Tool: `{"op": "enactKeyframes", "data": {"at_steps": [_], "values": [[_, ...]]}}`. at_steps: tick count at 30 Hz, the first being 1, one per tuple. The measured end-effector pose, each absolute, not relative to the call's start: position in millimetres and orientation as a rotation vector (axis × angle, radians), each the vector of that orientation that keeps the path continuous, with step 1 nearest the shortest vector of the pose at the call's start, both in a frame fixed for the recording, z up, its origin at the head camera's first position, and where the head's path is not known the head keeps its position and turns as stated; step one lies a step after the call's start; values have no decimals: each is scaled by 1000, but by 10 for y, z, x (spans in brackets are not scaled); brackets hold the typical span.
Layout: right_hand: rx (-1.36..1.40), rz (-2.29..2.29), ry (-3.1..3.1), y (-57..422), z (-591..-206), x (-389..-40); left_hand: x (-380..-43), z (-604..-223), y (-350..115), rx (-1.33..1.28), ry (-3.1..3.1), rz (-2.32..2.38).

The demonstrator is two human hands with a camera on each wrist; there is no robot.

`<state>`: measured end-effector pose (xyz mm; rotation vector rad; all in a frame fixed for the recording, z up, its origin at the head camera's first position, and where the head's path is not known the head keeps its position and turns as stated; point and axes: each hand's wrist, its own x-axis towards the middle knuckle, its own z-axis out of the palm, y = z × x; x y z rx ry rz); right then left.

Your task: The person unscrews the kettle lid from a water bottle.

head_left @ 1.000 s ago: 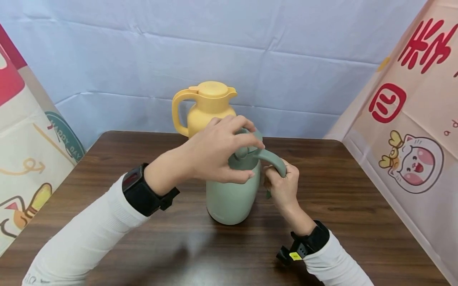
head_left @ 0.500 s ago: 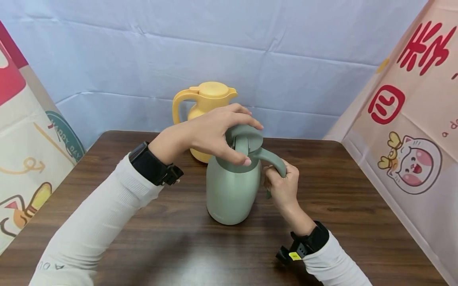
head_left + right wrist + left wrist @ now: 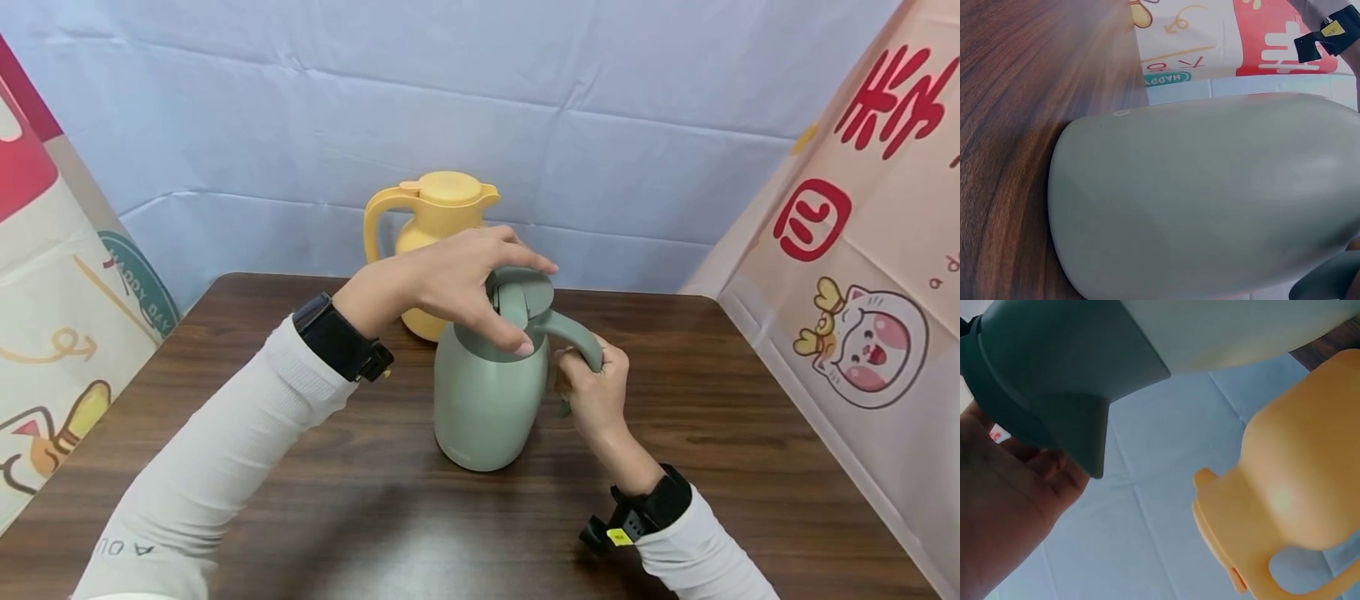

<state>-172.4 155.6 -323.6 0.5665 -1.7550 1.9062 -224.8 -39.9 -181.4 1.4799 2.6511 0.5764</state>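
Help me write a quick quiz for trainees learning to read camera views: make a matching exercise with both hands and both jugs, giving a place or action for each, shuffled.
Column one
1. left hand
2. right hand
3. green jug
4. yellow jug

Column two
A. stands farther back, toward the cloth backdrop
B. holds the handle
C. has its fingers around the lid
D. stands closer to the head camera

Right pairs: 1-C, 2-B, 3-D, 4-A

The green jug (image 3: 489,408) looks smooth and satiny, its lid (image 3: 535,292) matt plastic, the wood-grain table (image 3: 427,542) glossy.
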Motion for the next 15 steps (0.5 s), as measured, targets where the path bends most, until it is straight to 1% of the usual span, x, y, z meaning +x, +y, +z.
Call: {"op": "enactKeyframes", "data": {"at_steps": [5, 12, 15], "values": [[588, 1888, -1768, 1569, -3253, -1727, -2244, -1832, -336, 1442, 2697, 551], [610, 1852, -1768, 1568, -3259, -1735, -2257, -1806, -266, 1513, 2709, 518], [598, 1857, -1765, 1564, -3254, -1729, -2254, -1801, -261, 1506, 2714, 513]]}}
